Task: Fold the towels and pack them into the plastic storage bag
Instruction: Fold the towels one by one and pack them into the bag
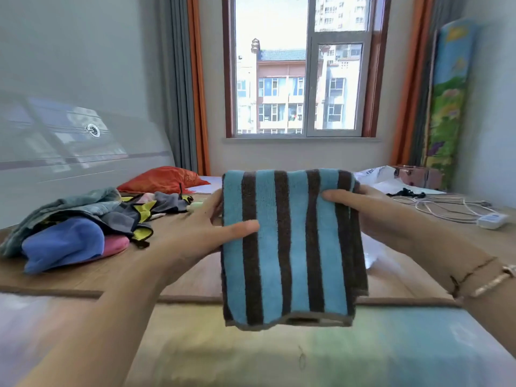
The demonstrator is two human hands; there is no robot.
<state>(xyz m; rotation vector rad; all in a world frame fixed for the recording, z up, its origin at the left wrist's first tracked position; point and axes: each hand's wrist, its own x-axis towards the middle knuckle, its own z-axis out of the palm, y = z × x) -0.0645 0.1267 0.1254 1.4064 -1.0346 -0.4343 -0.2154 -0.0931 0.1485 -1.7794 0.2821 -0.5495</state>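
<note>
Towel: striped towel (290,244) hangs mid-frame, long axis vertical.
Hands: your left hand (212,227) and right hand (363,210) pinch its side edges.
Bag: plastic bag (377,177) lies behind it, nearer your right hand.

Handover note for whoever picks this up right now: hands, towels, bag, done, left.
Left hand and right hand each grip a side of the striped towel, which hangs folded in the air above the wooden surface.
Unfolded pile of towels lies to the left.
Clear plastic bag appears to lie behind the towel, partly hidden.
Done: this towel looks folded.
Left: pack it, then fold and pack the pile.
</note>
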